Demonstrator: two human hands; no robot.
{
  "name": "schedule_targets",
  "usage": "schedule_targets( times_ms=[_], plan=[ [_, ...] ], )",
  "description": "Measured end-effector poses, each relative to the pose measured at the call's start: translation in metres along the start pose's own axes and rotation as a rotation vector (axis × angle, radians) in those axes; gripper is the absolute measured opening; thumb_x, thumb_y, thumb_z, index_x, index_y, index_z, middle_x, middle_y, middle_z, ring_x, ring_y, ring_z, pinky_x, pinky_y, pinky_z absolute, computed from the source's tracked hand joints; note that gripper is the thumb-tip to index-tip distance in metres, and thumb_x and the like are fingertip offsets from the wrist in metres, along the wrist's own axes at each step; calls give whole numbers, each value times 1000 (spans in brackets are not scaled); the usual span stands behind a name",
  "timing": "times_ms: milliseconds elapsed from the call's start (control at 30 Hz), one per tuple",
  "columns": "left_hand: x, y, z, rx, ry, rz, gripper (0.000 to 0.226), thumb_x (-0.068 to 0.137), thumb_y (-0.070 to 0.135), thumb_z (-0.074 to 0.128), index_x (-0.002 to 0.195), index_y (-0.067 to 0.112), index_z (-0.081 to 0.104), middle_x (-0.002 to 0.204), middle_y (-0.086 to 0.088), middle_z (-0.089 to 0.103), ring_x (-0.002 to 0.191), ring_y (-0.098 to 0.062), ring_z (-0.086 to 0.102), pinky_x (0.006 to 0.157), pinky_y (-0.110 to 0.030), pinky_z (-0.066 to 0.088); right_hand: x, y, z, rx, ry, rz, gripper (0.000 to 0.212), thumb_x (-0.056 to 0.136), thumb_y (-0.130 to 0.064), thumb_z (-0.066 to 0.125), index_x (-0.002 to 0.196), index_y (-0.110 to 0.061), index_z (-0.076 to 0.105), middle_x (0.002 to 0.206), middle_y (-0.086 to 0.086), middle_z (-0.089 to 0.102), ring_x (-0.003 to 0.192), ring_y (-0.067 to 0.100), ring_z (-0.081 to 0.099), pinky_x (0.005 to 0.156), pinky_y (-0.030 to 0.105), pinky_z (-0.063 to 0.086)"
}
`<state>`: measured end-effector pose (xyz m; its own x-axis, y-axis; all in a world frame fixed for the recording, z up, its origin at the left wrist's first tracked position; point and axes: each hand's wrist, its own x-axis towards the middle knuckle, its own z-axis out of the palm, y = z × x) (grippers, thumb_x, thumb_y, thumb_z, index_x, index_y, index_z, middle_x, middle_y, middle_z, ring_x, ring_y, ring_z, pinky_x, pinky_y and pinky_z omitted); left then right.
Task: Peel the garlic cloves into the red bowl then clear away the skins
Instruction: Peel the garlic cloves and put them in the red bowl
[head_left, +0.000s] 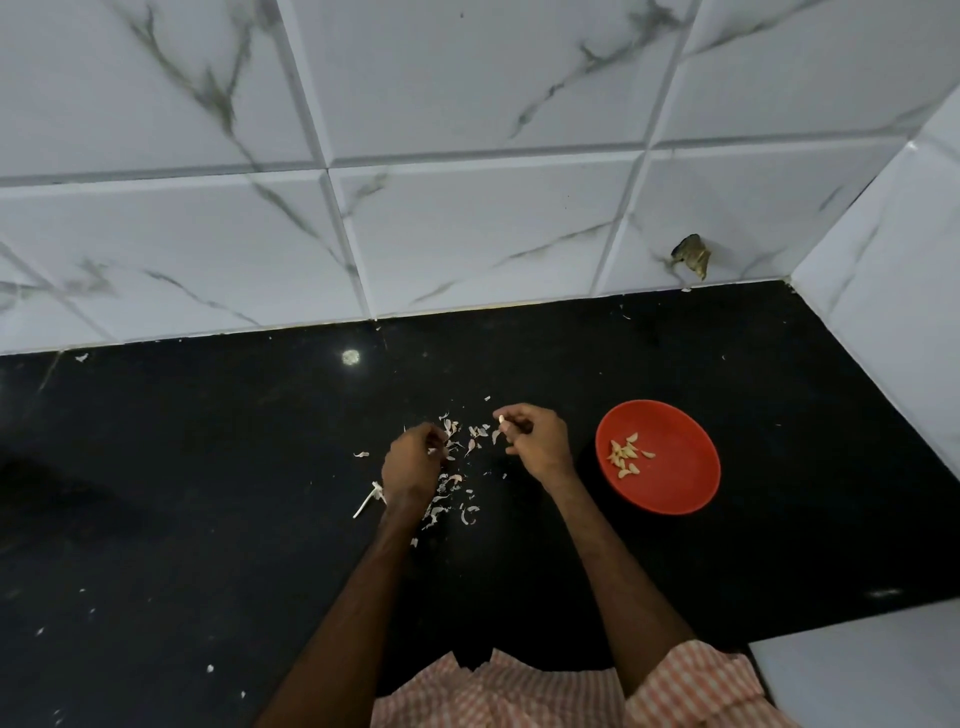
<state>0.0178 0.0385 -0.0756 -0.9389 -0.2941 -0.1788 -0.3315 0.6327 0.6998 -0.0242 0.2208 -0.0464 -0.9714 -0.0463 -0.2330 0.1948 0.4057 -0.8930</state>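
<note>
Left of the red bowl (675, 470), right hand (535, 441) pinches a garlic clove (501, 419); left hand (413, 462) curls over skins (469, 514), grip unclear.

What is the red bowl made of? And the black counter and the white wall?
Red bowl: probably plastic, with a thin rim, even colour and dull sheen. Counter: looks like polished black stone, since it mirrors a light. Wall: glossy marble-patterned tiles with grout lines between.
</note>
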Motion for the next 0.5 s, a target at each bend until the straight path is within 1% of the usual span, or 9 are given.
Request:
schedule_targets(
  times_ms=[67,133,200,267,333,400,433,500],
  plan=[
    [-5,-3,5,113,-138,22,20,84,19,74,98,30,67,91,15,66,91,-11,65,78,-31,52,-1,1,-7,-5,30,0,20,94,-4,65,107,-17,73,102,-4,69,89,8,67,68,23,61],
    [-11,-6,10,228,-198,59,17,86,21,73,100,29,68,101,7,63,92,-13,62,75,-30,48,-1,4,-17,-4,81,8,20,93,-4,66,106,-17,73,101,-4,69,89,8,68,67,24,61],
    [-14,-7,16,273,-184,89,12,89,20,69,100,26,68,105,4,60,91,-12,59,74,-29,46,-2,8,-30,3,128,15,20,94,-5,66,108,-17,72,101,-4,69,88,9,68,68,25,61],
    [-14,-6,18,281,-182,102,8,91,19,66,96,24,68,104,3,62,88,-13,62,77,-32,52,-3,12,-42,25,154,22,19,94,-6,65,106,-19,72,101,-3,69,89,12,68,70,28,61],
    [-13,-3,22,291,-190,106,6,92,18,64,94,23,67,102,3,62,87,-14,63,79,-34,52,-6,15,-54,46,177,23,20,94,-5,65,104,-21,71,100,-3,69,89,13,68,72,29,61],
    [-14,1,25,296,-176,89,1,93,22,64,94,23,64,103,4,60,92,-16,62,80,-36,52,-9,19,-67,37,207,27,20,94,-4,64,103,-19,71,98,-4,68,88,12,67,71,28,61],
    [-14,2,28,288,-157,83,2,93,25,64,93,23,63,102,5,60,93,-16,62,81,-37,52,-10,22,-75,26,235,28,19,93,-2,65,102,-18,71,96,-4,68,87,13,68,70,28,60],
    [-15,6,32,217,-119,53,4,93,27,64,92,27,60,98,8,62,90,-14,61,81,-37,52,-13,27,-92,-22,298,30,19,91,-1,66,101,-16,72,97,-3,70,88,15,68,72,22,56]
  ],
)
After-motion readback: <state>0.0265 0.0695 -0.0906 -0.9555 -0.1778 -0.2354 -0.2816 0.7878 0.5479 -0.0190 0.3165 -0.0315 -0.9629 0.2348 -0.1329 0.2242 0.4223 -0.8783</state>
